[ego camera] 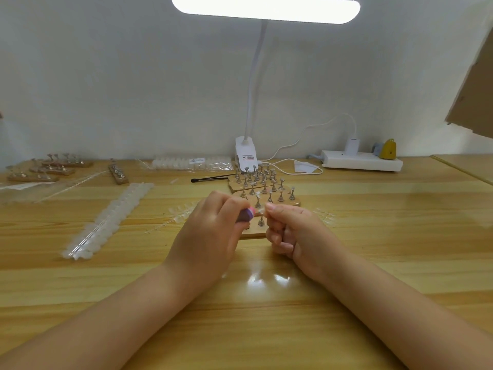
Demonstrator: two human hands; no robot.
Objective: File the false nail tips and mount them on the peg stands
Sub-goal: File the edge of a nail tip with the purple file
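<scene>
Head view: left hand (210, 225) grips purple file (246, 214); right hand (286, 227) pinches clear nail tip (261, 209) above peg stand (253, 232) on worktop (373, 236). Best short, light strokes, tip braced firmly.

2 bare forearms are seen, with no sleeves, rings, watch or bracelets worn. The left hand (210, 231) and right hand (292, 231) are ungloved; short, unpainted fingernails are shown.

My lamp (265, 8) overhead burns out white, throwing glare patches on the desk (266, 279) between my wrists; edges bow, and everything looks soft.
</scene>
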